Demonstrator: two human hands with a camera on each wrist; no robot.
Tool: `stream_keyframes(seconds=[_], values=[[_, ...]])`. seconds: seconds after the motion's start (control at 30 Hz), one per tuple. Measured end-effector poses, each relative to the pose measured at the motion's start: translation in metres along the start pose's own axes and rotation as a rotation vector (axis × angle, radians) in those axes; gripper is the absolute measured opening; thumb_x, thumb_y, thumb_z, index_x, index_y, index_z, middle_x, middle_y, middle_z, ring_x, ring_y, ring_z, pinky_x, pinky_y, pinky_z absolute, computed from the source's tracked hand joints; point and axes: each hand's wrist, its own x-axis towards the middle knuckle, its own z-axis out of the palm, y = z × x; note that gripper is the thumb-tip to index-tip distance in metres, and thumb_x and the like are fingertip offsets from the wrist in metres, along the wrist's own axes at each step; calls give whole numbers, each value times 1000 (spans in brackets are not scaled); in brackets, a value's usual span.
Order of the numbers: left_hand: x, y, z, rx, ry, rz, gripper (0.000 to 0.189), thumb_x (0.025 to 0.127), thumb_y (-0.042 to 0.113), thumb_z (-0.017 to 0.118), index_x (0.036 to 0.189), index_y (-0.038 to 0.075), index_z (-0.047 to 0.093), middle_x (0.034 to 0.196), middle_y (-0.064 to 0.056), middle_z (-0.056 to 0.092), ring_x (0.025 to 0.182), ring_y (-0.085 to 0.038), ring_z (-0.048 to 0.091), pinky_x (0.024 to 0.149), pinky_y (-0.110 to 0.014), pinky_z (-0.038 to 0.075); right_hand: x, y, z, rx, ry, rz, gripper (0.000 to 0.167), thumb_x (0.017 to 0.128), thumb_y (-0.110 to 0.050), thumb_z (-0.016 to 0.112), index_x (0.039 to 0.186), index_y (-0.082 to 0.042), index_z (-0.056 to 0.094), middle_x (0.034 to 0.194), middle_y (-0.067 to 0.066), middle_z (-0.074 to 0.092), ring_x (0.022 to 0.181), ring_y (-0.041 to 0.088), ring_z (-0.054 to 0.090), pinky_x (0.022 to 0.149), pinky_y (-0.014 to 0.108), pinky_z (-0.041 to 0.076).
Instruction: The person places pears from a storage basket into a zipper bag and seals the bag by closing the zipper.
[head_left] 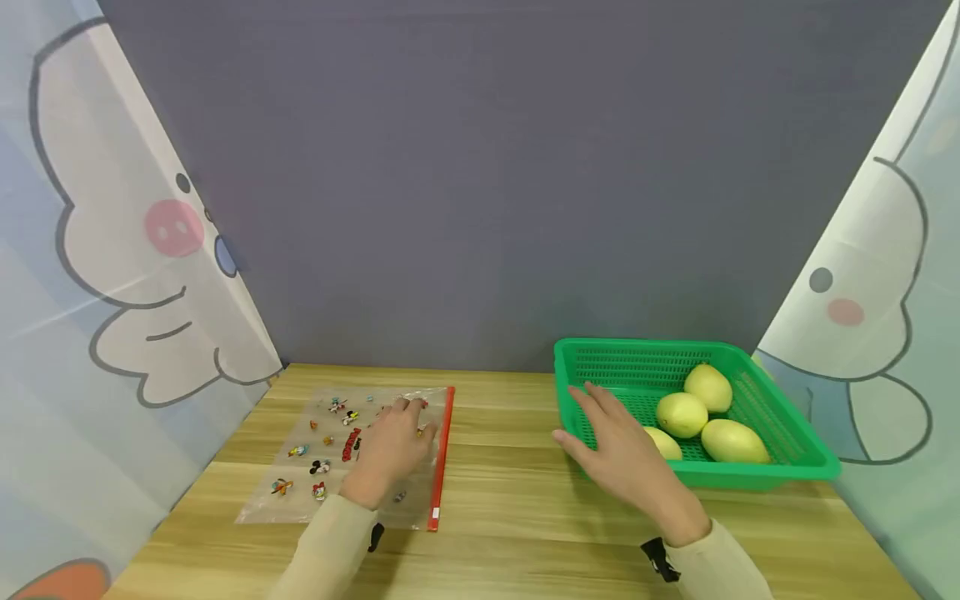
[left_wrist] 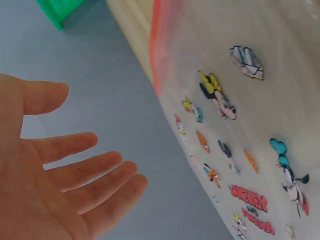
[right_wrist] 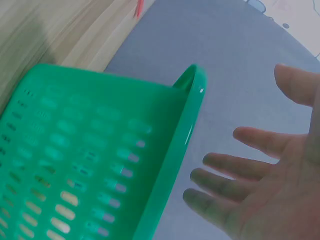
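A clear plastic zip bag printed with small cartoon figures lies flat on the table, its red zip edge toward the right. Over the bag hovers my left hand; in the left wrist view its fingers are spread and relaxed, apart from the plastic. My right hand is held above the near left corner of a green plastic basket, fingers extended and holding nothing. Inside the basket lie several yellow melon-like fruits, one partly hidden behind the right hand. The right wrist view shows the basket wall beside the fingers.
The wooden table shows bare wood between bag and basket. Behind it rises a plain grey panel. Cloths with cartoon animals hang at the left and right.
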Motion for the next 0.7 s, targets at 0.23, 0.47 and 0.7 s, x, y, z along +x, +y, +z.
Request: stream_keyframes(seconds=[0.23, 0.47, 0.7], values=[[2, 5, 12, 80, -131, -41, 60, 99, 40, 62, 141, -2, 55, 140, -29, 53, 126, -50, 52, 97, -64, 48, 6, -15, 5, 30, 6, -37, 64, 102, -48, 57, 147, -4, 51, 150, 21, 48, 139, 44, 42, 105, 65, 40], [2, 15, 18, 199, -261, -110, 71, 96, 51, 63, 145, 0, 53, 145, -30, 48, 132, -54, 44, 97, -67, 47, 17, -33, 16, 59, 2, -89, 56, 102, -45, 59, 142, -7, 57, 145, 12, 54, 135, 37, 49, 103, 60, 45], [5, 21, 25, 279, -284, -145, 72, 95, 55, 63, 140, -1, 56, 139, -29, 53, 121, -51, 54, 87, -60, 55, 25, -41, 30, 86, -49, -89, 52, 102, -42, 60, 141, -8, 59, 142, 12, 58, 134, 35, 50, 107, 56, 43]])
